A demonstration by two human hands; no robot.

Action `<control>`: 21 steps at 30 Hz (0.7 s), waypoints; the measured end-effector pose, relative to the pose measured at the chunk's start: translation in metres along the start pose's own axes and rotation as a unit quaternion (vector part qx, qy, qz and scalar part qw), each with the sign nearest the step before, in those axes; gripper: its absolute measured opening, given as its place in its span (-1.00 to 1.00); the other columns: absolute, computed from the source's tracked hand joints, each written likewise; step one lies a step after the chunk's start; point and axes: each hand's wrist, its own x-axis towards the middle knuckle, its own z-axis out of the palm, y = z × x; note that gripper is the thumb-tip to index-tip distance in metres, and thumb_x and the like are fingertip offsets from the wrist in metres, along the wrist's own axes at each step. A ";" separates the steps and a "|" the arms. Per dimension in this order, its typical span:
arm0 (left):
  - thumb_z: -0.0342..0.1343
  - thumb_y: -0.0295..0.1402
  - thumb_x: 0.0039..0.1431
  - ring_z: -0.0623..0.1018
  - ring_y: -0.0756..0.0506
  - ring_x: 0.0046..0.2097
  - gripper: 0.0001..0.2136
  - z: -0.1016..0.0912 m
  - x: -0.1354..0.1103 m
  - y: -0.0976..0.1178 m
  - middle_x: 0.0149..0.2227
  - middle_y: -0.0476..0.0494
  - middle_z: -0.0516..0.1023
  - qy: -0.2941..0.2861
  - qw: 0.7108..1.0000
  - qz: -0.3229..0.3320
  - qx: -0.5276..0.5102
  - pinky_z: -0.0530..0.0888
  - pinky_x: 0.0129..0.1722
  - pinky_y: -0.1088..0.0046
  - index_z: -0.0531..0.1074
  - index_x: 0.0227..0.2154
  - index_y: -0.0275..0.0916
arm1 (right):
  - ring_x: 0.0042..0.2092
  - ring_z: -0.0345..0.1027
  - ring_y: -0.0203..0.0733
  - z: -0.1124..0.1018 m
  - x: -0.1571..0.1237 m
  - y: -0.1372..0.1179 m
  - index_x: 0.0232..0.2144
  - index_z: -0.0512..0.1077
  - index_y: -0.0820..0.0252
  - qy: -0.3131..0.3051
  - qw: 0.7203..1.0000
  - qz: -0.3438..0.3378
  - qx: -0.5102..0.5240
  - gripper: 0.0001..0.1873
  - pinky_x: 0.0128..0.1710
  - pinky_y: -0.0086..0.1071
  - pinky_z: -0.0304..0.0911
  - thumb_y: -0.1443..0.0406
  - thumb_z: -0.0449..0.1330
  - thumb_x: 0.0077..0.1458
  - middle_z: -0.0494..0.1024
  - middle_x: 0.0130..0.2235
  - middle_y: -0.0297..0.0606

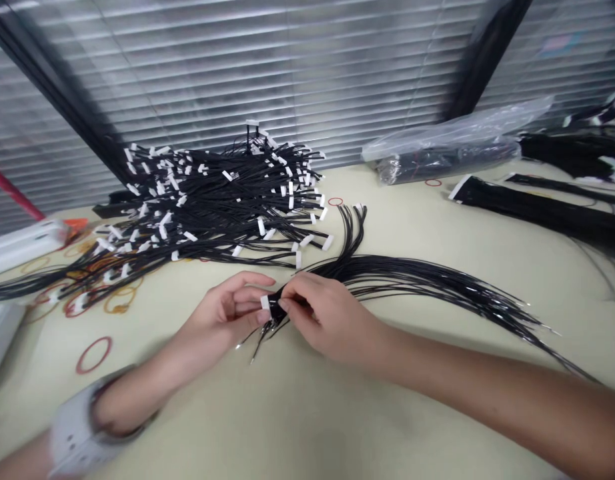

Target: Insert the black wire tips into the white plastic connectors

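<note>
Between my hands is a small white connector (pixel 265 303) with black wires running out of it. My left hand (pixel 240 303) is closed on this connector, its thumb and fingers pinching the white housing. Close beside it, my right hand (pixel 320 310) pinches the black wires (pixel 276 307) just behind the connector. A few loose wire ends stick out below the fingers. To the right of my right hand, a long bundle of black wires (pixel 427 273) fans out over the table, with bare tips at its far end. A shorter bunch of wires (pixel 355 230) bends upward behind that hand.
A large pile of black wire harnesses (pixel 212 193) with white connectors lies at the back left. Behind right are a clear plastic bag (pixel 447 157) and thick black bundles (pixel 537 210). Rubber bands, including a red one (pixel 94 355), lie at left. Window blinds (pixel 287 73) stand behind.
</note>
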 end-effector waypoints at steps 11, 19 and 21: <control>0.17 -0.48 0.01 0.48 0.05 -0.35 -0.75 -0.001 0.000 -0.002 -0.38 -0.01 0.51 -0.009 1.000 0.002 0.023 0.37 -0.36 0.62 0.33 -0.22 -0.20 | -0.43 0.17 -0.40 -0.005 0.003 -0.002 -0.47 0.36 0.28 -0.019 1.000 0.004 -0.009 -0.84 -0.42 -0.48 0.08 0.40 0.01 0.09 0.37 -0.45 -0.33; 0.15 -0.47 0.00 0.51 -0.02 -0.32 -0.85 0.005 -0.002 -0.004 -0.40 -0.07 0.54 0.010 0.995 0.030 0.092 0.41 -0.34 0.54 0.39 -0.32 -0.26 | -0.37 0.23 -0.33 -0.001 -0.001 0.001 -0.39 0.35 0.31 -0.033 0.997 -0.018 -0.073 -0.80 -0.38 -0.42 0.11 0.37 -0.05 0.17 0.40 -0.37 -0.26; 0.15 -0.47 0.00 0.52 -0.04 -0.28 -0.85 0.006 -0.003 -0.005 -0.37 -0.10 0.56 0.013 0.995 0.032 0.091 0.43 -0.30 0.53 0.40 -0.31 -0.26 | -0.37 0.24 -0.31 -0.002 -0.001 0.000 -0.39 0.35 0.32 -0.038 0.994 -0.007 -0.100 -0.79 -0.39 -0.40 0.11 0.37 -0.07 0.17 0.41 -0.36 -0.24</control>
